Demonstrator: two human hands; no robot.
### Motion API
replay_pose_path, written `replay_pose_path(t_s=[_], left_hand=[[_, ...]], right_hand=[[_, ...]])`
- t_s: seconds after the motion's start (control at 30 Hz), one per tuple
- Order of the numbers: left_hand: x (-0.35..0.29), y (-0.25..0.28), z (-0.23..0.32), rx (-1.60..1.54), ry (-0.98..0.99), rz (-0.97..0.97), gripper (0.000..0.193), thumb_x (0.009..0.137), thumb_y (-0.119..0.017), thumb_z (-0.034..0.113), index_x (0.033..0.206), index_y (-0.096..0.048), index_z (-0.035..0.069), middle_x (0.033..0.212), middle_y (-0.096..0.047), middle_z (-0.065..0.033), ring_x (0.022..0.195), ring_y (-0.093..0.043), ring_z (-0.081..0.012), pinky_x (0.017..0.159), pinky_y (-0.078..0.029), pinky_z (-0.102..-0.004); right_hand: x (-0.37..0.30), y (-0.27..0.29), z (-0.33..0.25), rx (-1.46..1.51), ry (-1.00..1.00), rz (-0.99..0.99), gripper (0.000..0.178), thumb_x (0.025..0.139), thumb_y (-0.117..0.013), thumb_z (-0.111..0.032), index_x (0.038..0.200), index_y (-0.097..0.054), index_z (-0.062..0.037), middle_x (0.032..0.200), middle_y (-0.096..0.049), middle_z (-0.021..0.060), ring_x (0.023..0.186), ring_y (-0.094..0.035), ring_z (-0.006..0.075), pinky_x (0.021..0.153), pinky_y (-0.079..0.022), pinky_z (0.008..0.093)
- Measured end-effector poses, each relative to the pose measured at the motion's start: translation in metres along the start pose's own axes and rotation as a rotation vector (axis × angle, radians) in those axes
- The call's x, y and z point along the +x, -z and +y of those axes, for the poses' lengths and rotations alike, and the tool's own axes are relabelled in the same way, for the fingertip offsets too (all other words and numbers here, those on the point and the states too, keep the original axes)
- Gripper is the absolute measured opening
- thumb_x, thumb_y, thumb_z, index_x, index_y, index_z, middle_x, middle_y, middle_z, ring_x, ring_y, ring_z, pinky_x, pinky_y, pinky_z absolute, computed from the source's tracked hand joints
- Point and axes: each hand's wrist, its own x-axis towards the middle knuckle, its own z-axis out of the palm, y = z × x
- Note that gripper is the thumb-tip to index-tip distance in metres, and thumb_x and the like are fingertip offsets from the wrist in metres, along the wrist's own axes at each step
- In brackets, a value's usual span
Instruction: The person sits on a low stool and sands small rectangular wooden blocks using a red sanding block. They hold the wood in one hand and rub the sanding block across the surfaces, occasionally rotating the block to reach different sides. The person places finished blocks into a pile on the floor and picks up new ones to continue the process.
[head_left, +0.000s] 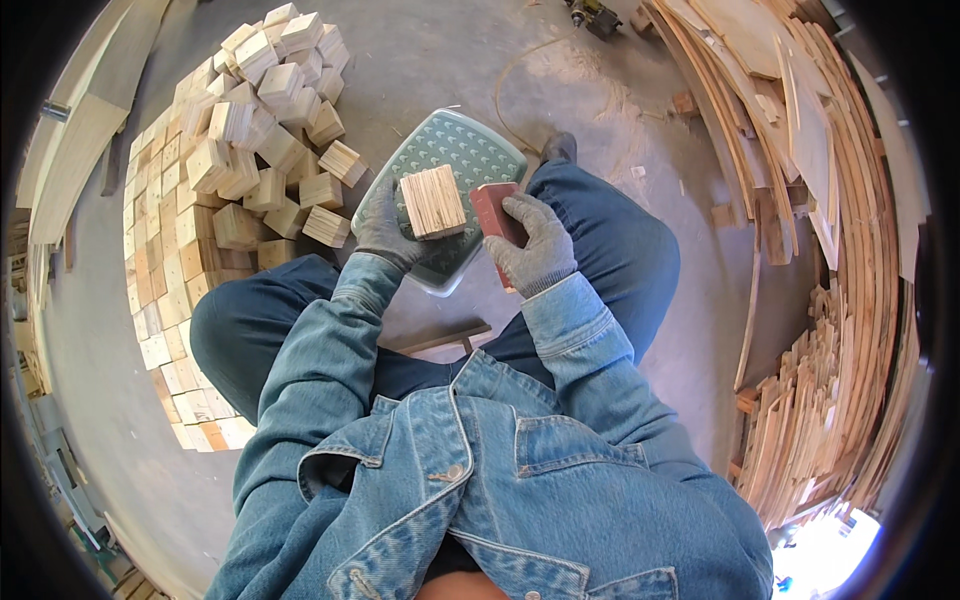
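Note:
My left hand (382,228), in a grey glove, grips a wooden block (434,202) with layered, striped grain by its left side and underside. In my gloved right hand (538,243) is a reddish-brown sanding block (497,217), with pale wood showing at its ends. The fingers and thumb wrap round its right side. A small gap parts the sanding block from the wooden block. Both are held over a green plastic stool (470,140) with a raised pattern on its top, standing between my legs.
Many similar wooden blocks (215,165) are stacked and heaped on the floor at my left. Long boards and strips (850,270) lie piled along the right side. A yellow-and-black power tool (594,16) rests at the far end, with a cord or hose (503,85) curving toward the stool.

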Motion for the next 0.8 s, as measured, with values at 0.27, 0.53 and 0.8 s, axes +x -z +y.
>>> replay_pose_path(t_s=[0.27,0.53,0.8], left_hand=[[0.015,0.017,-0.004,0.038,-0.051,-0.057,0.054,0.112,-0.048,0.048,0.150,-0.056,0.011,0.148,-0.064,-0.0141,0.133,-0.065,-0.0333,0.116,-0.053,-0.0545],[0.015,0.050,-0.015,1.343,-0.671,0.010,0.100,0.062,-0.096,0.052,0.144,-0.054,0.012,0.137,-0.060,-0.0173,0.130,-0.059,-0.0378,0.116,-0.048,-0.0474],[0.002,0.044,-0.015,1.710,-0.701,0.183,0.105,0.061,-0.098,0.054,0.148,-0.050,0.017,0.145,-0.056,-0.0188,0.139,-0.054,-0.0399,0.120,-0.045,-0.0481]], right_hand=[[-0.006,0.000,-0.036,-0.251,0.296,-0.016,0.061,0.075,-0.091,-0.019,0.132,-0.073,-0.0039,0.144,-0.065,0.0230,0.126,-0.066,0.0439,0.110,-0.054,0.0513],[-0.007,-0.023,-0.041,-0.445,0.524,-0.076,0.058,0.076,-0.085,-0.028,0.131,-0.075,-0.0121,0.146,-0.065,0.0143,0.122,-0.064,0.0423,0.103,-0.053,0.0554],[0.078,-0.043,-0.053,-0.581,0.239,0.015,0.059,0.079,-0.086,-0.027,0.136,-0.074,-0.0154,0.148,-0.065,0.0106,0.128,-0.062,0.0432,0.113,-0.050,0.0517]])
